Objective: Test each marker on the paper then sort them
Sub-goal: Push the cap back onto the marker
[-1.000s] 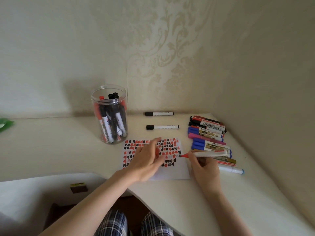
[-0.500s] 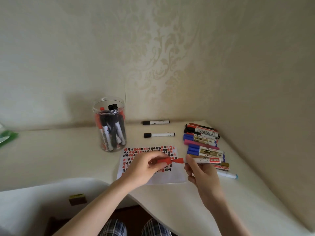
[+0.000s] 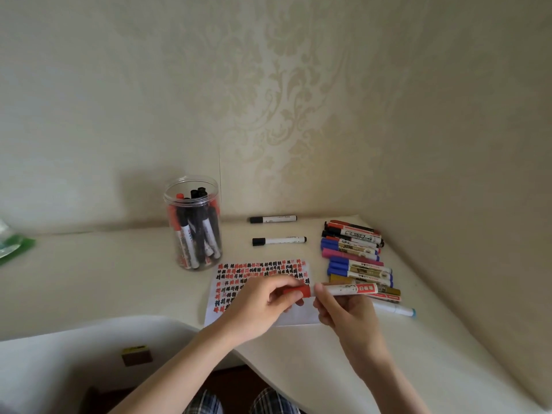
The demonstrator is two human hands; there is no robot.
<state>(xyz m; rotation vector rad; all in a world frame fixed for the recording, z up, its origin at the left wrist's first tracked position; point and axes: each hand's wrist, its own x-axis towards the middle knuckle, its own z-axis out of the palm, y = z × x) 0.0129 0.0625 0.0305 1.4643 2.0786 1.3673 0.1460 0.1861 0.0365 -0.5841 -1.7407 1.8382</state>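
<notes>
A white-bodied red marker (image 3: 351, 289) is held level above the paper (image 3: 239, 282), which is covered with rows of red and black marks. My right hand (image 3: 343, 309) grips the marker's barrel. My left hand (image 3: 263, 303) pinches its red cap (image 3: 297, 291), which sits at the marker's tip end. A clear jar (image 3: 194, 222) at the left holds several black and red markers. Two black-capped markers (image 3: 279, 240) lie behind the paper. A pile of mixed markers (image 3: 355, 255) lies at the right.
The pale table (image 3: 89, 279) fits into a wallpapered corner, and its front edge curves inward near my knees. A green packet (image 3: 12, 249) lies at the far left. A small brown block (image 3: 136, 355) sits below the table edge.
The marker's tip was on the paper while my left hand lay flat on it. Both hands then lifted, and the red cap has come onto the marker's tip.
</notes>
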